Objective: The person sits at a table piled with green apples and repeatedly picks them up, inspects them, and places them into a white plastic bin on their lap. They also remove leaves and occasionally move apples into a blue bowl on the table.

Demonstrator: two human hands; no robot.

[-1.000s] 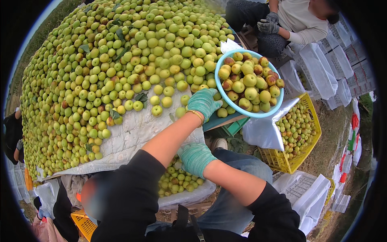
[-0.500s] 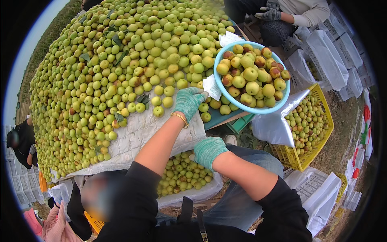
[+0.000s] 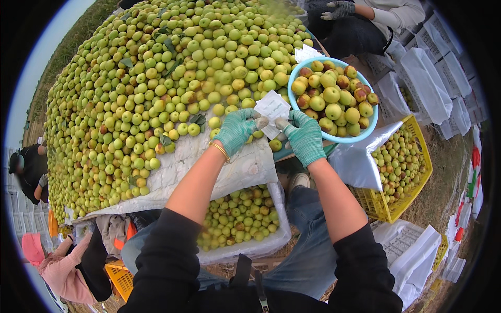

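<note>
Both of my hands wear green knit gloves. A white paper slip (image 3: 272, 107) with faint print is held between them above the edge of the fruit pile. My left hand (image 3: 237, 131) pinches its lower left corner between thumb and fingers. At its lower right edge, the thumb and fingers of my right hand (image 3: 305, 138) close on it too. Just right of the right hand stands a light blue basin (image 3: 371, 121) of yellow-green and reddish-brown jujubes (image 3: 332, 95). Below my hands a lined crate (image 3: 282, 237) holds greener jujubes.
A large heap of green jujubes (image 3: 156, 88) covers the left, on a pale quilted cloth (image 3: 219, 167). Another white slip (image 3: 307, 53) lies behind the basin. At right stand a yellow crate (image 3: 417, 195) of jujubes and white-lined crates (image 3: 425, 73). Co-workers sit at far right and left.
My right hand has risen from above the lower crate to the white slip. My left hand still holds the slip, now lifted and turned. The view has shifted slightly.
</note>
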